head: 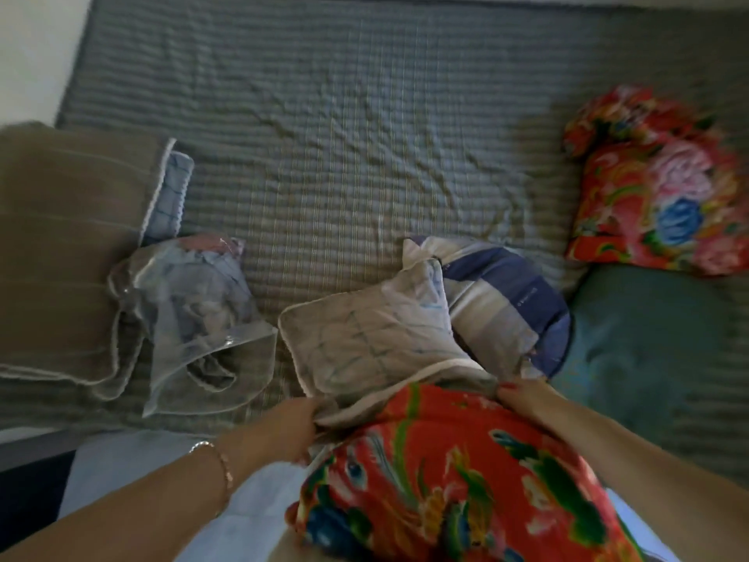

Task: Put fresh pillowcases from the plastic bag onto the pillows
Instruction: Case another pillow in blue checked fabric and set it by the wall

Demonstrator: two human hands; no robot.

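Note:
A quilted white-and-blue pillow lies near the bed's front edge, its near end inside a red floral pillowcase. My left hand grips the left side of the case's opening. My right hand grips the right side of that opening. A clear plastic bag with folded fabric inside lies to the left of the pillow. A second pillow in a red floral case rests at the far right.
The bed wears a grey quilted cover. A brown folded blanket lies at the left. A blue-and-white striped cloth sits behind the pillow, and a teal cushion is at the right.

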